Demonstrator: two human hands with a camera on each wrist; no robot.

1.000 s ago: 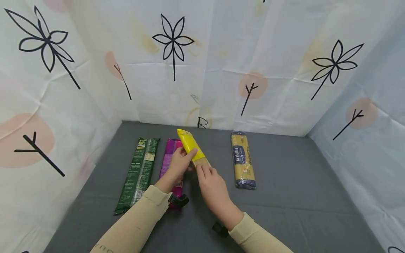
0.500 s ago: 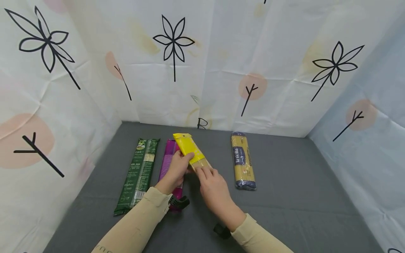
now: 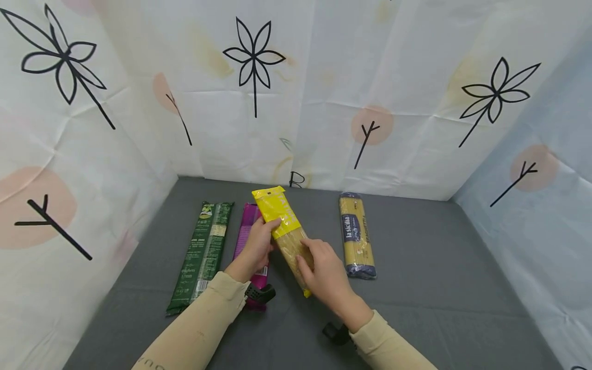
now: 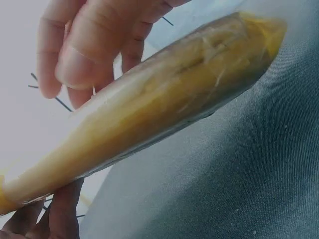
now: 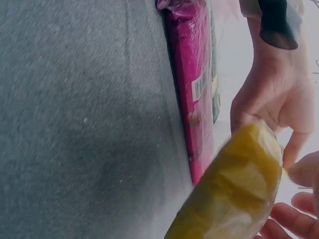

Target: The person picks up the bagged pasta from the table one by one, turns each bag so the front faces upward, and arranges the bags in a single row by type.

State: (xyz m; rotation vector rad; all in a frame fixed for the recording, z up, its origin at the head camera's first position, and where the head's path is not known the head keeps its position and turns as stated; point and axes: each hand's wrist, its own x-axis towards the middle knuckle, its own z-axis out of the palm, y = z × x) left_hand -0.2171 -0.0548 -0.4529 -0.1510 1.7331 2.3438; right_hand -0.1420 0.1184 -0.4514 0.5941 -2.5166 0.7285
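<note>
A yellow-topped packet of spaghetti (image 3: pixel 290 239), clear over its lower part, slants above the table in the head view. My left hand (image 3: pixel 257 244) grips its left edge, thumb on the yellow film and fingers underneath. On the other side, my right hand (image 3: pixel 326 270) lies over the lower half, its fingers spread and touching the film. The left wrist view shows the right hand's fingers (image 4: pixel 92 55) loosely bent at the packet's upper side. From the right wrist, the packet's yellow end (image 5: pixel 239 184) appears close up, with the left hand (image 5: pixel 271 94) behind.
A purple packet (image 3: pixel 245 231) lies partly under the left hand and wrist. Left of it is a green spaghetti packet (image 3: pixel 201 257). On the right lies a blue-and-clear spaghetti packet (image 3: pixel 356 236). Printed curtains (image 3: pixel 324 92) stand around the grey table (image 3: pixel 439 288).
The spaghetti packet has turned so its broad face shows, its lower end uncovered. My right hand has shifted right and loosened from the packet's end. The left hand keeps its grip.
</note>
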